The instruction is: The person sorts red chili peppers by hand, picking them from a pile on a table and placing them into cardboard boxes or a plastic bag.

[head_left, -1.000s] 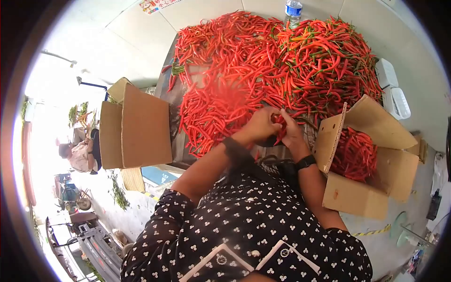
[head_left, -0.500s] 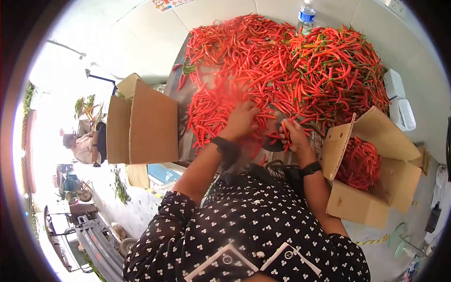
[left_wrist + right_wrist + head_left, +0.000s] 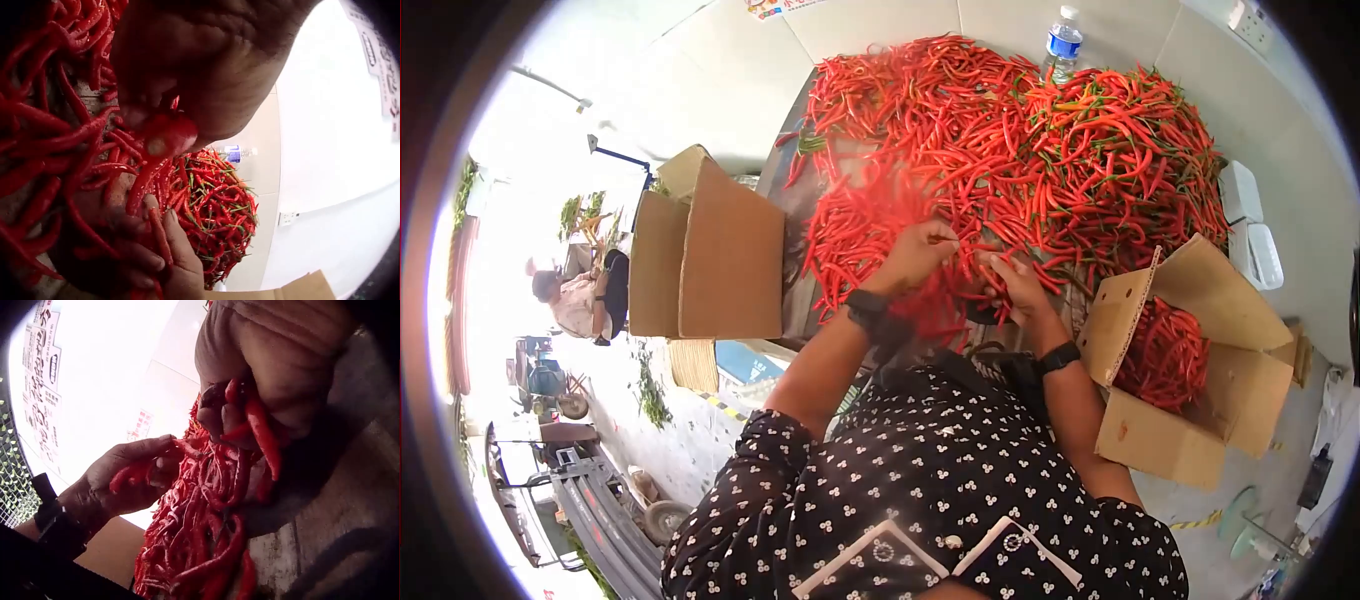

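Red chillies (image 3: 980, 125) are heaped across the table in front of me. My left hand (image 3: 915, 258) pinches a chilli at its fingertips; in the right wrist view another chilli (image 3: 132, 475) lies in the palm of this left hand (image 3: 122, 469). Close beside it, my right hand (image 3: 1022, 288) grips a few chillies, and one chilli (image 3: 262, 434) sticks out below its curled fingers in the right wrist view. The left wrist view has a chilli (image 3: 160, 236) lying along the thumb of the right hand (image 3: 184, 269).
An open cardboard box (image 3: 1165, 425) with red chillies inside stands at the right. Another cardboard box (image 3: 735, 260) is at the left. A water bottle (image 3: 1063, 45) and white foam trays (image 3: 1258, 255) border the greener-stemmed pile. A seated person (image 3: 580, 300) is farther left.
Both hands were together a second ago, then the left hand reached into the chillies on the left. It has come back towards the right hand with a chilli.
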{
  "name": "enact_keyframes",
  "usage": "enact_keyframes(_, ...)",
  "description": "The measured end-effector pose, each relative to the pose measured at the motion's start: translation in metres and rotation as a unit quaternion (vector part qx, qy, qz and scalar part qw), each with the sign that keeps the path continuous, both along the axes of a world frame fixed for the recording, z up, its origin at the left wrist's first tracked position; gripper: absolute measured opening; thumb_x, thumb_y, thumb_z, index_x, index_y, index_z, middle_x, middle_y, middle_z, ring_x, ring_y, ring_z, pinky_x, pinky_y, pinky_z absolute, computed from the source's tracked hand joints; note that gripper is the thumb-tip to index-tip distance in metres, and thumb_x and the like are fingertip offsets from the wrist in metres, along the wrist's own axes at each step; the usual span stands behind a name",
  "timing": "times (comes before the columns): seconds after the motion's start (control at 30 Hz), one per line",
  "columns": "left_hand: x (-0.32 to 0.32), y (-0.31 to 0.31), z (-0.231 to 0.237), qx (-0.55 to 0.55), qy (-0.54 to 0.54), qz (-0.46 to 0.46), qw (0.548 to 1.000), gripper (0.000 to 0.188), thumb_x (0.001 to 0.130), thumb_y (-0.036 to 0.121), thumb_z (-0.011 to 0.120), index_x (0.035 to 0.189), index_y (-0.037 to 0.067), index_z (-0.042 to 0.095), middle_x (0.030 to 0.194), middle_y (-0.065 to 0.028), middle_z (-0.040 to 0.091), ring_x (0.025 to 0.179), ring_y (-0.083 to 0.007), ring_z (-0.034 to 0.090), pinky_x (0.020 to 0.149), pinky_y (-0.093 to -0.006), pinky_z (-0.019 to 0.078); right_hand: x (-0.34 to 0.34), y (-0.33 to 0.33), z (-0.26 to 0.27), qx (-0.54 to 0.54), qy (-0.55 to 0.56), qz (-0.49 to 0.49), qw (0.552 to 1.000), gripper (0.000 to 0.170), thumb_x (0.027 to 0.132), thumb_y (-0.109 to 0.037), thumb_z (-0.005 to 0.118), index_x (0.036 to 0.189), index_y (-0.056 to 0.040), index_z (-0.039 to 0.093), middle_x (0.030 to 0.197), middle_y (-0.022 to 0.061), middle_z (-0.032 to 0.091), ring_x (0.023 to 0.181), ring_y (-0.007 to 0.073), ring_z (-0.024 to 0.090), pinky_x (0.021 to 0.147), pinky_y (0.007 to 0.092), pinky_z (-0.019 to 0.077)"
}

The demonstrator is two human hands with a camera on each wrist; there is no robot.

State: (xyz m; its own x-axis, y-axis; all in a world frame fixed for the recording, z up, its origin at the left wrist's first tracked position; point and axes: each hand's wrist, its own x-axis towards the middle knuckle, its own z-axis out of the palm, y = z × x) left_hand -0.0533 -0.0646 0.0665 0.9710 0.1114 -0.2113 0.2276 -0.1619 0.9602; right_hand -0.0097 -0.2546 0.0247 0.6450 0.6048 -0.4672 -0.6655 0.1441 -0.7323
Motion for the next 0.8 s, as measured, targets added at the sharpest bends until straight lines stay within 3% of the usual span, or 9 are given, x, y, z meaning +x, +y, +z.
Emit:
enact_keyframes(0.27, 0.012, -0.02, 0.001, -0.022, 0.008, 0.029, 0.999, 0.02, 0.085, 0.02, 0.052, 0.077, 0.002, 0.058, 0.067, 0.0002, 0.053, 0.059, -0.0056, 0.047, 0.052, -0.0229, 0.0386, 0.0, 0.019, 0.024, 0.088, 0.031, 0.048, 0.995, 0.025, 0.09, -0.031, 0.047, 0.103, -0.0096, 0.053, 0.071, -0.0015, 0.054, 0.053, 0.0092, 0.049, 0.041, 0.0207, 0.0356)
enact_keyframes(0.33, 0.015, -0.03, 0.0, 0.131, -0.093, 0.101, 0.982, 0.032, 0.088, 0.027, 0.048, 0.068, 0.003, 0.055, 0.055, 0.0001, 0.048, 0.052, -0.0059, 0.044, 0.047, -0.024, 0.0345, -0.002, 0.025, 0.023, 0.09, 0.016, 0.054, 0.994, 0.022, 0.09, -0.03, 0.048, 0.097, -0.0105, 0.051, 0.069, -0.0009, 0.052, 0.053, 0.0098, 0.049, 0.041, 0.0209, 0.0348)
enact_keyframes(0.37, 0.017, -0.033, -0.006, 0.13, -0.095, 0.102, 0.982, 0.032, 0.088, 0.027, 0.048, 0.068, 0.003, 0.055, 0.055, 0.0001, 0.048, 0.052, -0.0059, 0.044, 0.047, -0.024, 0.0345, -0.003, 0.027, 0.027, 0.092, 0.002, 0.06, 0.994, 0.019, 0.089, -0.03, 0.048, 0.092, -0.0114, 0.049, 0.067, -0.0004, 0.05, 0.054, 0.0103, 0.048, 0.04, 0.021, 0.034)
enact_keyframes(0.47, 0.019, -0.04, -0.006, 0.077, -0.171, 0.136, 0.973, 0.034, 0.09, 0.031, 0.043, 0.074, 0.004, 0.055, 0.054, -0.0007, 0.048, 0.05, -0.0083, 0.044, 0.046, -0.0255, 0.0355, -0.007, 0.03, 0.04, 0.116, 0.009, 0.028, 0.993, 0.015, 0.088, -0.026, 0.052, 0.093, -0.0123, 0.047, 0.067, -0.0012, 0.05, 0.053, 0.0102, 0.048, 0.04, 0.0204, 0.0337)
enact_keyframes(0.53, 0.01, -0.05, 0.032, -0.154, 0.051, 0.134, 0.978, 0.034, 0.091, 0.032, 0.04, 0.083, 0.003, 0.053, 0.058, -0.0009, 0.05, 0.05, -0.0118, 0.045, 0.047, -0.0286, 0.0385, -0.007, 0.031, 0.04, 0.092, 0.005, 0.007, 0.996, 0.014, 0.087, -0.024, 0.053, 0.093, -0.0119, 0.048, 0.068, -0.0008, 0.05, 0.054, 0.0101, 0.048, 0.04, 0.0201, 0.0338)
enact_keyframes(0.57, 0.01, -0.05, 0.03, -0.155, 0.049, 0.133, 0.978, 0.034, 0.091, 0.032, 0.04, 0.083, 0.003, 0.053, 0.058, -0.0009, 0.05, 0.05, -0.0118, 0.045, 0.047, -0.0286, 0.0385, -0.006, 0.032, 0.038, 0.068, 0.004, -0.014, 0.998, 0.014, 0.086, -0.022, 0.054, 0.092, -0.0115, 0.048, 0.07, -0.0005, 0.051, 0.054, 0.01, 0.049, 0.04, 0.0197, 0.0338)
enact_keyframes(0.67, 0.01, -0.053, 0.029, -0.172, 0.058, 0.061, 0.982, 0.034, 0.091, 0.032, 0.04, 0.095, 0.0, 0.052, 0.073, -0.0046, 0.054, 0.065, -0.0158, 0.053, 0.061, -0.0304, 0.0442, -0.003, 0.032, 0.028, 0.066, 0.045, -0.075, 0.994, 0.013, 0.086, -0.02, 0.055, 0.093, -0.0104, 0.049, 0.072, 0.0002, 0.053, 0.053, 0.0099, 0.049, 0.04, 0.0203, 0.0349)
enact_keyframes(0.73, 0.006, -0.063, 0.041, -0.06, -0.099, 0.028, 0.993, 0.036, 0.091, 0.031, 0.039, 0.103, -0.001, 0.051, 0.091, -0.0109, 0.056, 0.086, -0.0199, 0.054, 0.079, -0.0323, 0.0422, -0.007, 0.038, 0.028, 0.092, 0.031, -0.112, 0.989, 0.014, 0.086, -0.02, 0.054, 0.095, -0.0092, 0.05, 0.075, 0.0012, 0.054, 0.057, 0.0107, 0.051, 0.044, 0.0217, 0.0385)
enact_keyframes(0.8, 0.009, -0.062, 0.032, 0.008, -0.169, 0.035, 0.985, 0.037, 0.091, 0.03, 0.039, 0.107, -0.002, 0.05, 0.097, -0.0135, 0.055, 0.094, -0.022, 0.051, 0.084, -0.0326, 0.039, -0.008, 0.043, 0.024, 0.118, 0.015, -0.15, 0.982, 0.016, 0.086, -0.019, 0.054, 0.097, -0.008, 0.051, 0.078, 0.0022, 0.056, 0.06, 0.0116, 0.054, 0.047, 0.023, 0.0421)
